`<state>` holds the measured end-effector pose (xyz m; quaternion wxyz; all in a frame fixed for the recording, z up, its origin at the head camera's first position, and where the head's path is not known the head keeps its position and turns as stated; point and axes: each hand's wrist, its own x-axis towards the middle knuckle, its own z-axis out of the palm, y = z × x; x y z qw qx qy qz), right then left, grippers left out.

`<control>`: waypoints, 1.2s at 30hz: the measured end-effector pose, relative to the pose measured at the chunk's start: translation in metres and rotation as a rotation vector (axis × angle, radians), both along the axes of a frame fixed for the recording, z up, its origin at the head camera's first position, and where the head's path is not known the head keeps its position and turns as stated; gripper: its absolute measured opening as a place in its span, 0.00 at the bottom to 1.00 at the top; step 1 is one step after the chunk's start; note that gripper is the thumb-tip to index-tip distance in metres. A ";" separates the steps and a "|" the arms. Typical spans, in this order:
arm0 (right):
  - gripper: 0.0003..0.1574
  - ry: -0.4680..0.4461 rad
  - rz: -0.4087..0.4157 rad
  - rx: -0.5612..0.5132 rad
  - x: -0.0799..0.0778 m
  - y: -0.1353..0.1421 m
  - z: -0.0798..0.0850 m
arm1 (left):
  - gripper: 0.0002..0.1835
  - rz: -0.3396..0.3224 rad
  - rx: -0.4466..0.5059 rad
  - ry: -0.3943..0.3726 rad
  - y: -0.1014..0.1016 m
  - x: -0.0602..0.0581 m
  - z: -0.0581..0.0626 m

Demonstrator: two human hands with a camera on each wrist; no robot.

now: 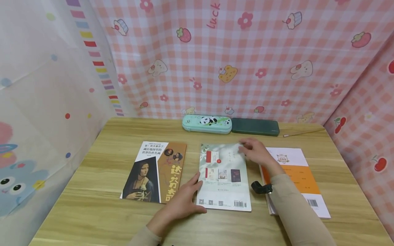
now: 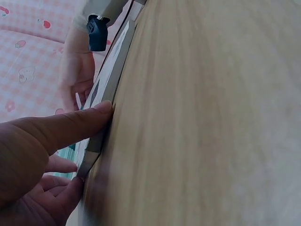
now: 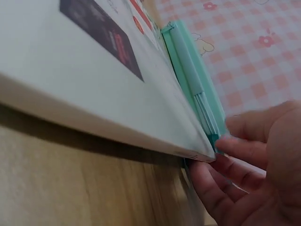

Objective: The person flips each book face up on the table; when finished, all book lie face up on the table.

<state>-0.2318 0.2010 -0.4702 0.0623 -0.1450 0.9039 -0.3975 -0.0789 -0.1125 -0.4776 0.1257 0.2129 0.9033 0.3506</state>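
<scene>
A pale green-white book [image 1: 227, 191] lies back cover up in the middle of the wooden table, with small pictures and a barcode on it. My left hand [image 1: 186, 198] spans its near left corner, thumb straight against the near edge and fingers along the left side. In the left wrist view that thumb [image 2: 70, 129] touches the book's edge [image 2: 110, 89]. At the far right corner my right hand [image 1: 257, 152] has its fingers bent about the corner. The right wrist view shows those fingers [image 3: 235, 153] above and below the corner of the cover [image 3: 117, 103].
To the left lies a brown-and-white book [image 1: 143, 181] with a portrait; to the right, an orange-and-white book [image 1: 297, 174], partly under the right forearm. A mint panda pencil case [image 1: 207, 128], dark green case [image 1: 255, 127] and pencil [image 1: 303, 132] lie along the back, before a checked curtain [image 1: 203, 92].
</scene>
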 end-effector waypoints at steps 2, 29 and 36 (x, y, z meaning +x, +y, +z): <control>0.23 -0.019 0.014 -0.030 -0.001 0.003 -0.001 | 0.53 0.001 0.006 -0.003 0.000 -0.001 -0.001; 0.29 0.002 0.105 -0.183 0.001 0.027 0.005 | 0.57 -0.020 0.080 -0.026 -0.011 0.000 -0.006; 0.27 0.003 0.077 -0.194 -0.001 0.031 0.000 | 0.48 0.012 0.139 -0.028 -0.012 0.004 -0.005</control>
